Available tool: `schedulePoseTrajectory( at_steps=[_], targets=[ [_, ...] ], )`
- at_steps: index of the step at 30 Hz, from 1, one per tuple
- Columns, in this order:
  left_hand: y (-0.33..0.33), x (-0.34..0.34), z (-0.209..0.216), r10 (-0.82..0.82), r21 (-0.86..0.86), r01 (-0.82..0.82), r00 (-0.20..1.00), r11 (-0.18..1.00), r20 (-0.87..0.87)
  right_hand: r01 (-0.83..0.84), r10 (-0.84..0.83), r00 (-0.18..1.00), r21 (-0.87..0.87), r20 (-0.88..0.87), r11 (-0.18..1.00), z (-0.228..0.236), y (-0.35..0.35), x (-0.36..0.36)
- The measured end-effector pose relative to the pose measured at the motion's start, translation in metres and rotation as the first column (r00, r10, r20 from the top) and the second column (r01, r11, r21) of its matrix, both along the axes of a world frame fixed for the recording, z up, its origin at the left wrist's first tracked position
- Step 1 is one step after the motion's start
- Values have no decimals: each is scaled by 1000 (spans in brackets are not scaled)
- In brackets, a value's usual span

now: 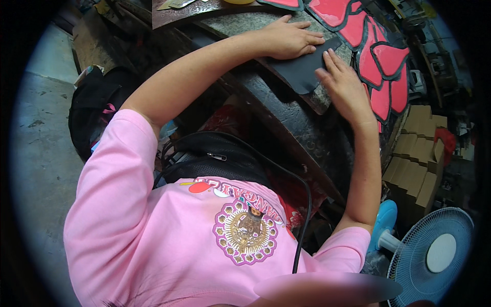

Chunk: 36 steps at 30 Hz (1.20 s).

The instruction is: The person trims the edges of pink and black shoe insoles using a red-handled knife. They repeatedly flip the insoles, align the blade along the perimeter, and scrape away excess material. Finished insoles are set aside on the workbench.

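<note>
A black sheet piece (299, 72), thin and leather-like, lies on a grey stone slab (230, 23) at the table's edge. My left hand (292, 38) rests flat over its far part with the fingers stretched out. On its right side my right hand (341, 82) touches the sheet with its fingertips, fingers extended and thumb apart. Neither hand grips anything. Just right of the slab, several pink-red pieces with black borders (389, 59) lie overlapping in a curved row.
Stacked cardboard boxes (411, 163) stand at the right, with a blue fan (434, 250) nearer to me. A black bag (97, 110) is at the left, above the grey floor (41, 153). At the far edge, part of a yellow round object (239, 1) shows.
</note>
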<state>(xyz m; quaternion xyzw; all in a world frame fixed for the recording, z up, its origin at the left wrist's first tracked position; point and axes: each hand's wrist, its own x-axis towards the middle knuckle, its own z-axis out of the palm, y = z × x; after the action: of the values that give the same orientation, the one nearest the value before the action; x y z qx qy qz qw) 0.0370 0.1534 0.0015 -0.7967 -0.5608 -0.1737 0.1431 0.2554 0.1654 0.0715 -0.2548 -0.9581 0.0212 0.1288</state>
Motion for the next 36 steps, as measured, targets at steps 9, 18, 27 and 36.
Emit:
schedulePoseTrajectory(
  at_steps=[9,18,27,36],
  targets=[
    [4,-6,-6,-141,10,143,957,990,252,-169,29,949,-433,-313,885,-9,-10,32],
    [-9,-3,21,-104,-147,180,903,973,418,-20,-21,972,-172,-234,985,-19,-19,32],
    [6,9,22,-84,68,475,12,877,996,9,-39,989,-210,-140,978,9,-21,70],
    [-2,5,31,-40,-83,233,480,969,876,460,-455,883,19,-114,888,-21,-68,123]
  ],
)
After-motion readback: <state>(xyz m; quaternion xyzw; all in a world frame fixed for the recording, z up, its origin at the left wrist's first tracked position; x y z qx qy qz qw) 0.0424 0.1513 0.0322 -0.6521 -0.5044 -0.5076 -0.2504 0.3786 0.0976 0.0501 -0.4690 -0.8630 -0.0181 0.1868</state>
